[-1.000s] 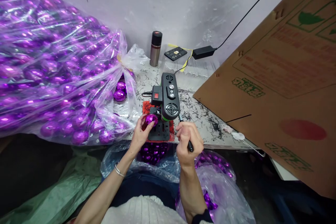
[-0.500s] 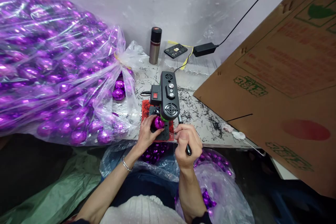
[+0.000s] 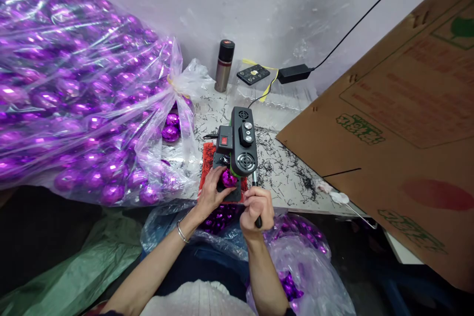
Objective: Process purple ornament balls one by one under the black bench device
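A black machine (image 3: pixel 244 143) with a red switch stands on a red mat (image 3: pixel 207 160) at the table's front. Under its front end sits a shiny purple ball (image 3: pixel 228 177). My left hand (image 3: pixel 214 191) holds this ball from the left, thumb at its near side and fingers at its far side. To the right, my right hand (image 3: pixel 257 209) is wrapped round the black-ended lever (image 3: pixel 258 222) of the machine. The underside of the machine, where it meets the ball, is hidden.
A large clear bag of purple balls (image 3: pixel 92 108) fills the left. Behind the machine are a bottle (image 3: pixel 224 66), a dark flat case (image 3: pixel 253 74) and a power adapter (image 3: pixel 294 74). A cardboard box (image 3: pixel 388 123) leans in on the right. Black scraps litter the table (image 3: pixel 274 158).
My right hand and the lever's end have moved left and slightly down, closer to the machine. My left hand stays at the ball. The whole view has shifted slightly.
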A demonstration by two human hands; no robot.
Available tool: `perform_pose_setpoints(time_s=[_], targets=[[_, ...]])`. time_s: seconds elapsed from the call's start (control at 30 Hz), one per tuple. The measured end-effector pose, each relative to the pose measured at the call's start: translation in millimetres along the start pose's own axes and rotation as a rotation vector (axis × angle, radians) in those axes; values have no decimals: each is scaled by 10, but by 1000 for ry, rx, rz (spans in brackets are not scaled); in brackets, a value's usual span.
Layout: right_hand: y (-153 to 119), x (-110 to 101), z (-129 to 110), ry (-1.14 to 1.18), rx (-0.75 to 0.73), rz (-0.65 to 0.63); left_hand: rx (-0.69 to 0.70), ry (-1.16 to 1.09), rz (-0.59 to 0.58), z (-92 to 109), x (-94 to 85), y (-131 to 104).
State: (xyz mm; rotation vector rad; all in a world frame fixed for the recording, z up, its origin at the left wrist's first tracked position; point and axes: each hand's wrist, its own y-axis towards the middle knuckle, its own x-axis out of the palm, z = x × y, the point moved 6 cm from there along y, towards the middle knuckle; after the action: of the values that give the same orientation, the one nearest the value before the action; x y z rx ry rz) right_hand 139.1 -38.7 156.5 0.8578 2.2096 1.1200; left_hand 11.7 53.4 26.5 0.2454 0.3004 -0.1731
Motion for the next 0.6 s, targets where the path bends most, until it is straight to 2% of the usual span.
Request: perform_pose_setpoints(time_s=[0.33, 0.6], targets=[[-147, 37, 103, -2, -47, 95, -6, -35, 17, -24, 19, -8], [-208, 32, 171, 2, -19, 70, 17, -43, 14, -8, 25, -14]])
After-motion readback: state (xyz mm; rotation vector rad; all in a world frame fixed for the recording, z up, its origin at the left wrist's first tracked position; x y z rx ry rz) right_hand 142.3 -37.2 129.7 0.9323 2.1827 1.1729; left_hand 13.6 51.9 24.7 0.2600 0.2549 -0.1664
